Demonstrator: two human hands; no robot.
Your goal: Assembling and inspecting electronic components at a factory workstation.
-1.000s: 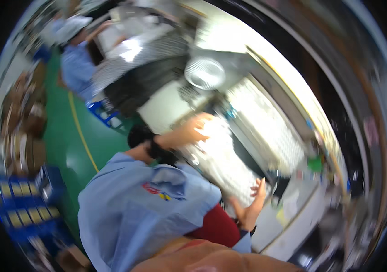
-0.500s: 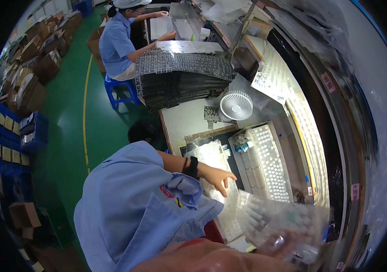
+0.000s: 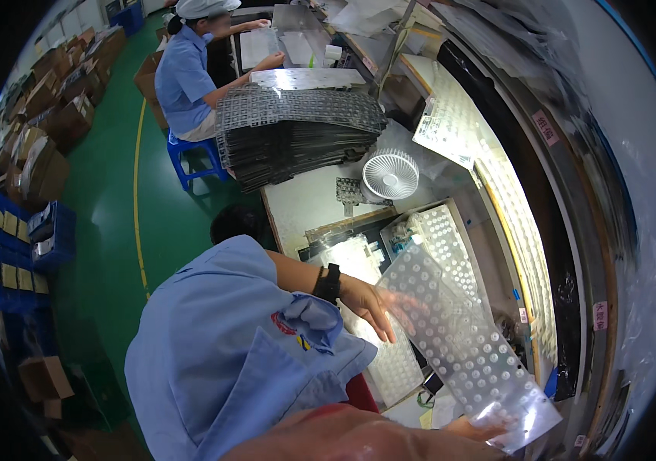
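Note:
A clear plastic sheet with rows of round, dome-like bumps slants across the bench in front of me. Its near end is in my right hand, partly seen through the plastic. My left hand, with a black watch on the wrist, is at the sheet's left edge; some fingers show blurred through the plastic and the others point down beside it. Beneath the left hand lies a brightly lit white panel with a fine grid. A tray of round white pieces is partly covered by the sheet's far end.
A white round fan stands beyond the tray. Farther off is a tall stack of dark perforated sheets. A co-worker in blue sits at the far bench. A lit strip runs along the right; cardboard boxes line the floor at left.
The plastic sheet has swung up and leftward over the tray and now lies steadier. My left fingers have come to its edge. The view has shifted slightly.

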